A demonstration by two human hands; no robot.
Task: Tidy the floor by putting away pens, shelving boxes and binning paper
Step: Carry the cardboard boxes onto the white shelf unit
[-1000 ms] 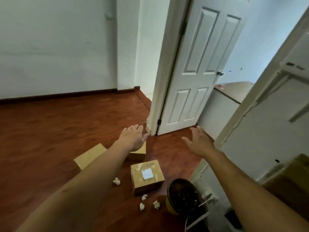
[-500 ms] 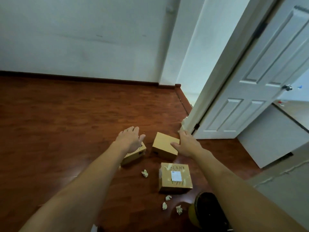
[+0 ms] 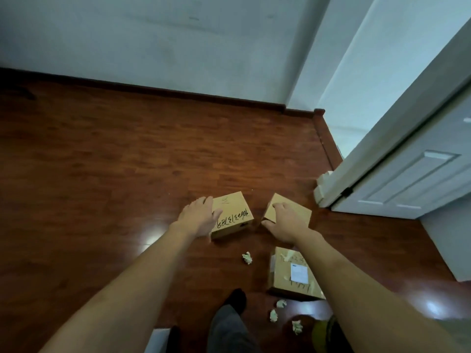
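1. The left hand (image 3: 197, 218) lies on the left side of a brown box with black writing (image 3: 233, 215). Its fingers are mostly straight, with the thumb resting on the top of the box, so it touches the box more than it grabs it.
2. The right hand (image 3: 286, 221) is on a plain brown box (image 3: 295, 212). Its fingers curl over the left edge and the thumb is at the lower corner (it looks like a grip).
3. Both boxes sit on the dark wood floor (image 3: 127, 161), near each other with a small gap between them.
4. A third box with a white label (image 3: 293, 272) lies on the floor closer to the person, partly under the right arm.
5. Small balls of crumpled paper are on the floor: one (image 3: 247, 258) between the boxes, and three more (image 3: 281, 303) (image 3: 273, 315) (image 3: 297, 326) below the labelled box.
6. A yellow bin (image 3: 319, 337) peeks out at the bottom, just beside the paper balls.
7. A white door (image 3: 413, 179) stands open on the right.
8. The person's leg and dark foot (image 3: 235, 300) show at the bottom middle.
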